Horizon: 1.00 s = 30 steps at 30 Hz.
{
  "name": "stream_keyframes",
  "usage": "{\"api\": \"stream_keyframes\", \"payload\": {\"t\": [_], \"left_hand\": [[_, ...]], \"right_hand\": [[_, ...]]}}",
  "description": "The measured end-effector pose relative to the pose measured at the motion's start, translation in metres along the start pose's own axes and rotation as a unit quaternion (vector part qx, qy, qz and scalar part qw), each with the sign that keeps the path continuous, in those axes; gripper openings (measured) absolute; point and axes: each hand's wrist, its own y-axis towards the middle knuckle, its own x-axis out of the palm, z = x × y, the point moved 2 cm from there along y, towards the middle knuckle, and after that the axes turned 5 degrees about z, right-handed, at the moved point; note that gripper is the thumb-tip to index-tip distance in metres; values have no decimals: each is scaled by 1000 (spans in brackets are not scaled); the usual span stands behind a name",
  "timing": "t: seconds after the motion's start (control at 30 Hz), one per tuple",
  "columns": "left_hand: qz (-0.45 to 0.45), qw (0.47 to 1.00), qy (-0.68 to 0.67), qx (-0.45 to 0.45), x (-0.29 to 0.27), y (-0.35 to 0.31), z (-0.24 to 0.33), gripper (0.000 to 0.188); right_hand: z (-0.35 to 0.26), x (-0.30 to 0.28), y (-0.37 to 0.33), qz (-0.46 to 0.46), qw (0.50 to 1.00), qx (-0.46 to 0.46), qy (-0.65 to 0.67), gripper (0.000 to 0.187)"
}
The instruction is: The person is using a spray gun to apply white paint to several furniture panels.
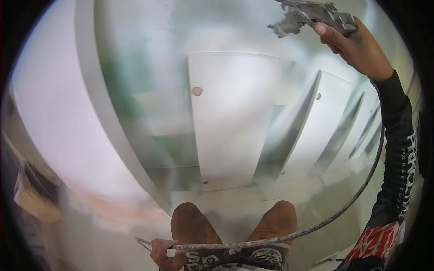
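My right hand [350,45], raised at the upper right, is wrapped round a paint-spattered spray gun [318,17] whose nozzle side points left. From below that hand a stained hose [357,196] curves down past my black sleeve and across my lap. Low in the picture, my left hand [166,254] grips the hose near its visible left end. In front of me a white panel [233,122] leans against the wall, with a round brownish hole near its upper left and a smaller one near its foot. The spray gun is apart from the panel.
More white panels [314,119] lean in a row to the right. A large white board [68,104] stands close on my left. Behind it lies a tan block-like object [36,198]. The wall [153,54] carries white and green paint; whitish residue covers the floor [104,235].
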Motion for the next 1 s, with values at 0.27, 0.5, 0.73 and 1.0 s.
{"api": "stream_keyframes", "payload": {"t": [0.27,0.5,0.73,1.0], "left_hand": [[56,997,51,-29,-16,-19,12,23],[67,994,80,-35,-27,-12,2,22],[46,997,38,-41,-15,1,-15,24],[-12,1000,6,1,5,23,-12,22]], "right_hand": [[-80,28,29,-32,994,-103,32,55],[-90,49,56,-93,986,-119,69,55],[-56,16,33,-95,989,55,-97,64],[56,-28,-27,-37,975,49,-211,59]]}}
